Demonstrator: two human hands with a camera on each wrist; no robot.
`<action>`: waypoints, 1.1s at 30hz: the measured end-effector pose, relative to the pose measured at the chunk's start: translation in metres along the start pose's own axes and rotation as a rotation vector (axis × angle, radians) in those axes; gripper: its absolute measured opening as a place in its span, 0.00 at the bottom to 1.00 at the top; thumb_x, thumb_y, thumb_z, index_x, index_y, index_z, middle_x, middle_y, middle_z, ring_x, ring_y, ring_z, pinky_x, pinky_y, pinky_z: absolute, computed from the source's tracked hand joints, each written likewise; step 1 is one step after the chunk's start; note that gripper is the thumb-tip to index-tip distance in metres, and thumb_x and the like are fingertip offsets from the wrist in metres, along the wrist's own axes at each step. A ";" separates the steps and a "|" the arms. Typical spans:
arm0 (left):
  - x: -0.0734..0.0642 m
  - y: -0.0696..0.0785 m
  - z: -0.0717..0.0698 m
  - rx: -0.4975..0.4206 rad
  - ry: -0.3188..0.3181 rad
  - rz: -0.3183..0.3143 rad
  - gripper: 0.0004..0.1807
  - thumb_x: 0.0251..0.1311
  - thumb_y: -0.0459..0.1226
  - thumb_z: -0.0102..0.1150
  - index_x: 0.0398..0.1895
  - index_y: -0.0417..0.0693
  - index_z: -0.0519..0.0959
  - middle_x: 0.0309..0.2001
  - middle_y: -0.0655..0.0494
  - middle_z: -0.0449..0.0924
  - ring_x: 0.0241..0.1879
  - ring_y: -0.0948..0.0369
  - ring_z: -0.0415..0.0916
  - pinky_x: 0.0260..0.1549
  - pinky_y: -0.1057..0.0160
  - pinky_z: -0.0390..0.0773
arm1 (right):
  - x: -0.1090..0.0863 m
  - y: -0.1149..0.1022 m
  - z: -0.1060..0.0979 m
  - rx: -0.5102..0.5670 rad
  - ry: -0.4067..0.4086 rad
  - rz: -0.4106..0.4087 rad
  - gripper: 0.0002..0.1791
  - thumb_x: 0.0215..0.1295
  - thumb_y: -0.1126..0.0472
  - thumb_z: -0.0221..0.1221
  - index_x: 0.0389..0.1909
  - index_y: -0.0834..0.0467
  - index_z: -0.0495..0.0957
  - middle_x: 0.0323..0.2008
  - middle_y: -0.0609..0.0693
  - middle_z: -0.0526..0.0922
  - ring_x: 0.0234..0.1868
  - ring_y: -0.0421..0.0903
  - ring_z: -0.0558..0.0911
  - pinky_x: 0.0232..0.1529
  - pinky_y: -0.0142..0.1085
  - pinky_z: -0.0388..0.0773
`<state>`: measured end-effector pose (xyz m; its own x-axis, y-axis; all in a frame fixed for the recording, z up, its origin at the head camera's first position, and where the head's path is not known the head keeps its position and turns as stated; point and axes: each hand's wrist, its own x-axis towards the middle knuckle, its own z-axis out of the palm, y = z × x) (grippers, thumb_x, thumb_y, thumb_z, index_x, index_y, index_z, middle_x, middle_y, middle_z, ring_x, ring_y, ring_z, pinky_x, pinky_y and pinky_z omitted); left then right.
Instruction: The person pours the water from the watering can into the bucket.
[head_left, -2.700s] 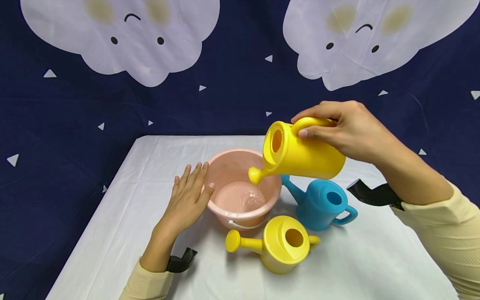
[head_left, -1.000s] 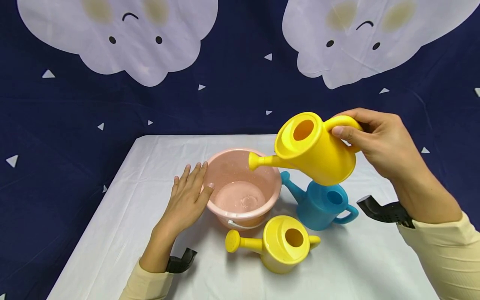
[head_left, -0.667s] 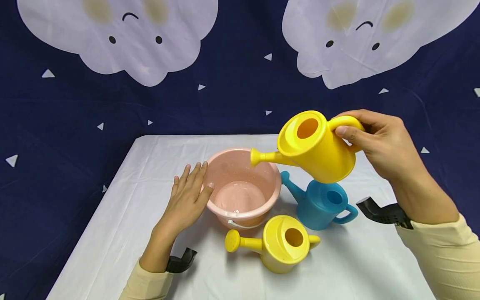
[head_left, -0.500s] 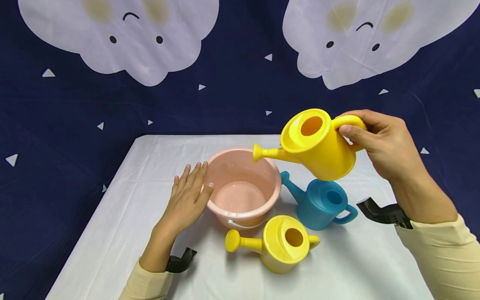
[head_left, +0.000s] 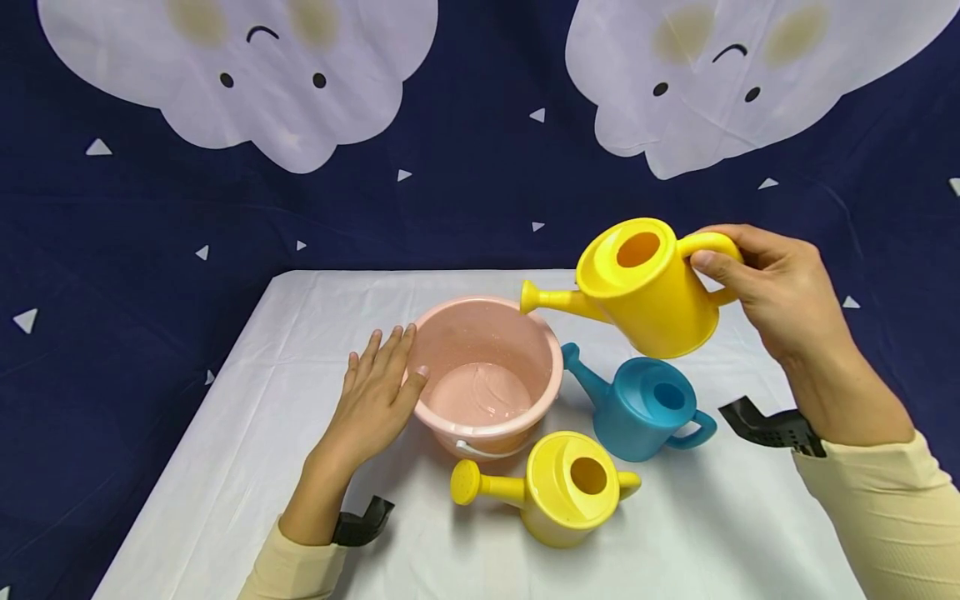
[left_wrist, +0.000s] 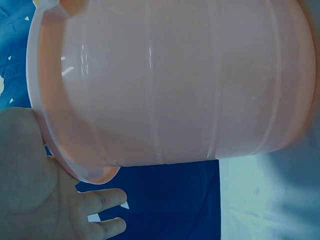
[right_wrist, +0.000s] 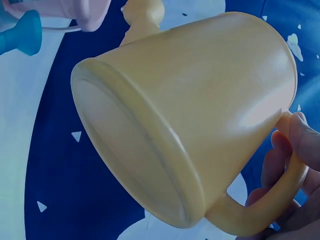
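Note:
My right hand point(head_left: 783, 287) grips the handle of a yellow watering can point(head_left: 660, 300), held in the air above the blue watering can point(head_left: 637, 408). The raised can tilts slightly, its spout end over the right rim of a pink bucket point(head_left: 542, 400). In the right wrist view, fingers and thumb curl round the handle of the yellow can point(right_wrist: 200, 100). My left hand point(head_left: 375, 408) rests against the bucket's left rim with fingers straight. The left wrist view shows that hand point(left_wrist: 40, 180) at the rim of the bucket point(left_wrist: 175, 85). A little clear water appears to lie in the bucket.
A second yellow watering can point(head_left: 562, 500) stands in front of the bucket, spout to the left. The blue can is upright at the bucket's right. All stand on a white-covered table point(head_left: 225, 467). Behind hangs a dark blue cloth point(head_left: 480, 217) with clouds.
The raised yellow can has tipped back toward level and moved right, its spout drawing away from the bucket's middle. Ripples in the bucket have calmed. My left hand stays put.

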<state>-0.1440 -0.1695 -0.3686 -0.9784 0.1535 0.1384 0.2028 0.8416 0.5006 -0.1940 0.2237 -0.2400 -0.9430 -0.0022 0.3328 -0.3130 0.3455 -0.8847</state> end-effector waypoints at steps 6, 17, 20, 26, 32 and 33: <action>0.000 0.000 0.000 0.001 0.000 -0.001 0.34 0.70 0.56 0.30 0.75 0.57 0.45 0.76 0.48 0.46 0.76 0.47 0.32 0.69 0.37 0.33 | 0.001 0.007 -0.004 -0.008 0.031 0.034 0.17 0.59 0.59 0.63 0.48 0.60 0.81 0.34 0.39 0.83 0.36 0.40 0.76 0.28 0.24 0.78; 0.000 -0.001 0.000 0.002 0.000 0.001 0.34 0.70 0.56 0.31 0.75 0.57 0.45 0.75 0.47 0.46 0.76 0.47 0.32 0.69 0.37 0.33 | 0.005 0.022 -0.009 0.019 0.097 0.087 0.17 0.57 0.57 0.64 0.47 0.58 0.82 0.33 0.37 0.83 0.38 0.38 0.74 0.28 0.23 0.77; 0.000 -0.001 0.000 0.002 -0.002 -0.001 0.34 0.70 0.56 0.31 0.75 0.57 0.45 0.76 0.48 0.46 0.76 0.47 0.32 0.69 0.37 0.33 | 0.006 0.026 -0.010 0.042 0.113 0.092 0.16 0.57 0.58 0.65 0.46 0.58 0.82 0.31 0.37 0.82 0.37 0.39 0.74 0.27 0.22 0.76; -0.001 0.000 0.000 0.003 -0.001 -0.005 0.34 0.70 0.56 0.31 0.75 0.57 0.44 0.76 0.48 0.45 0.76 0.47 0.32 0.70 0.37 0.33 | 0.007 0.032 -0.011 -0.028 0.151 0.144 0.20 0.56 0.53 0.64 0.49 0.55 0.81 0.30 0.37 0.80 0.35 0.39 0.73 0.29 0.21 0.75; 0.000 0.000 0.001 0.003 -0.003 -0.006 0.34 0.70 0.56 0.31 0.75 0.58 0.44 0.76 0.48 0.45 0.76 0.47 0.32 0.70 0.37 0.33 | 0.007 0.037 -0.012 -0.011 0.161 0.161 0.21 0.55 0.52 0.64 0.50 0.55 0.81 0.31 0.37 0.80 0.36 0.39 0.72 0.31 0.21 0.75; 0.000 0.000 0.001 0.003 -0.003 -0.006 0.34 0.70 0.56 0.31 0.75 0.58 0.44 0.76 0.48 0.45 0.76 0.47 0.32 0.70 0.37 0.33 | 0.007 0.038 -0.011 0.005 0.162 0.159 0.21 0.55 0.52 0.65 0.49 0.55 0.81 0.31 0.37 0.81 0.35 0.39 0.72 0.31 0.21 0.74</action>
<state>-0.1439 -0.1696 -0.3694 -0.9797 0.1503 0.1330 0.1972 0.8439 0.4989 -0.2116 0.2476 -0.2673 -0.9501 0.2030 0.2369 -0.1630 0.3246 -0.9317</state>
